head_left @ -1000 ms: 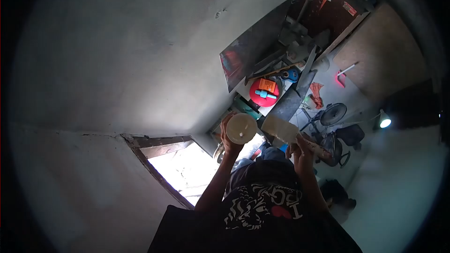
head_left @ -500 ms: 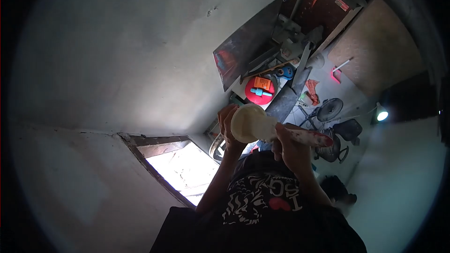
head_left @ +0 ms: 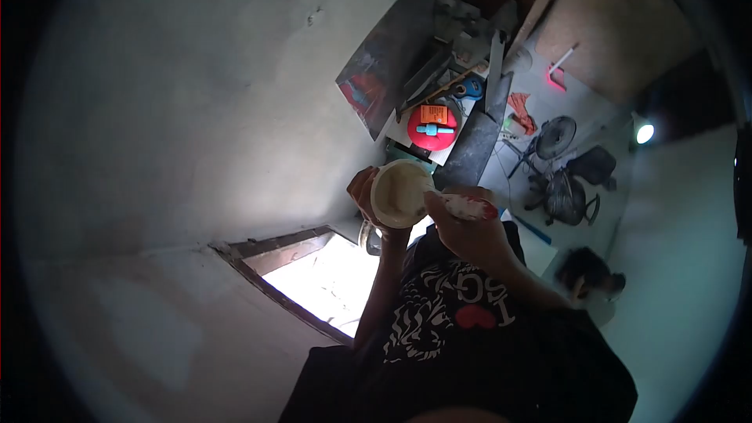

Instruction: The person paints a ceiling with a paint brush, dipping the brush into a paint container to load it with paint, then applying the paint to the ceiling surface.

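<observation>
My left hand (head_left: 363, 192) is wrapped round the side of a round, pale plastic tub (head_left: 381, 202), tilted so that its inside faces me. Off-white paste (head_left: 407, 192) coats the inside of the tub. In my right hand (head_left: 462, 227) is what looks like a putty knife (head_left: 466, 207), its red-ended handle smeared with white. The handle points to the right, and the working end reaches in over the tub's rim, partly hidden by my fingers.
A grey wall (head_left: 196, 110) rises at the left above a bright framed opening (head_left: 313, 282). Below stand a red round seat (head_left: 431, 137) with an orange box (head_left: 433, 114) and a blue item on it, a fan (head_left: 556, 137), an office chair (head_left: 568, 196) and a lit lamp (head_left: 644, 133).
The putty knife's working end, earlier lying across the tub's rim with its broad part showing, is now further inside the tub. My right hand has moved left, closer to it. The view has shifted.
</observation>
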`<state>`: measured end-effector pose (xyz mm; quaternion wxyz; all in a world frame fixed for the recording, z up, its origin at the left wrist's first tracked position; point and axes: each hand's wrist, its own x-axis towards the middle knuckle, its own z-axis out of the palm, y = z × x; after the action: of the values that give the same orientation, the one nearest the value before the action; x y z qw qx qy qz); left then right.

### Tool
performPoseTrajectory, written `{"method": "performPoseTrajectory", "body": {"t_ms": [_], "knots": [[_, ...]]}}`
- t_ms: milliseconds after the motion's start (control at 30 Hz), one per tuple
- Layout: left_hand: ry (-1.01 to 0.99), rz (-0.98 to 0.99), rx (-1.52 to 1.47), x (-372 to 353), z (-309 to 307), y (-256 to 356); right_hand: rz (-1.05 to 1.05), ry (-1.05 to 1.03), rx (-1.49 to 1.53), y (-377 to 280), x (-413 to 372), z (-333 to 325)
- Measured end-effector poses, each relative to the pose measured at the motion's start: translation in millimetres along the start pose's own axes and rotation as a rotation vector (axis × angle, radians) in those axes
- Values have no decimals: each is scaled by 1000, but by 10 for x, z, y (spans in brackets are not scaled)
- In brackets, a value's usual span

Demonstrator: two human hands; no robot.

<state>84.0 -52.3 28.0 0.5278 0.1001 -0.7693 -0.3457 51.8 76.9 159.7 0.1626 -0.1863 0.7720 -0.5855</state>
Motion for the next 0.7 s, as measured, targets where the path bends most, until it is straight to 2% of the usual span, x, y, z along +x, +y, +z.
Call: {"method": "performPoseTrajectory", "body": {"t_ms": [67,167,300,367,500,600,700], "knots": [[-55,2,-20,-9,-8,9,-122,11,14,79,2,82],[-106,-1,-36,-12,12,24,10,63,0,226,-56,191],[-139,-3,-33,28,14,10,5,48,-18,137,-43,165],[-148,-3,-34,24,-24,15,61,20,134,63,-38,135],[-150,-6,-46,33,-2,10,55,-29,124,4,-9,58],[-151,-16,-42,32,-4,18,71,84,170,-8,-18,78],[-156,-38,-36,77,45,-6,77,-26,200,-121,-15,-58]]}}
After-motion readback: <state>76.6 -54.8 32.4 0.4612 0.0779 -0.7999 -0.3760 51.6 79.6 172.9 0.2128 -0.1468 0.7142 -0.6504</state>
